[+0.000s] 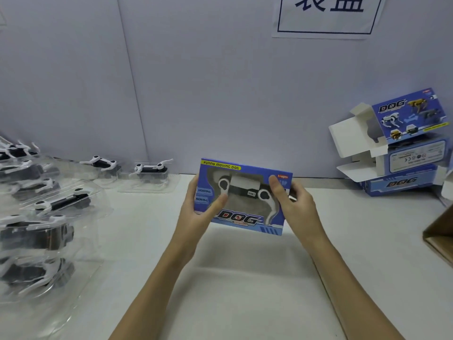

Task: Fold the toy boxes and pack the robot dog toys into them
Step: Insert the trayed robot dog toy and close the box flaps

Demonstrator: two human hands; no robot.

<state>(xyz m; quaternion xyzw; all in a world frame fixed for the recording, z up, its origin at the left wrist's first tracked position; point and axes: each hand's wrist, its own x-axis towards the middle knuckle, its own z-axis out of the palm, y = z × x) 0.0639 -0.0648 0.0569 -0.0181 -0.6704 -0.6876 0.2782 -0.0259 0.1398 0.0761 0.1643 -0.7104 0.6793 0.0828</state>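
Two hands hold one blue toy box above the white table, front window facing the camera; a white-and-black robot dog sits inside. Left hand grips the box's left edge, thumb curled across the window. Right hand grips the right edge, thumb on the front. At left, more robot dogs in clear plastic trays, two more trays near the wall. At right, stacked blue boxes, the top one with white flaps open, contents not visible
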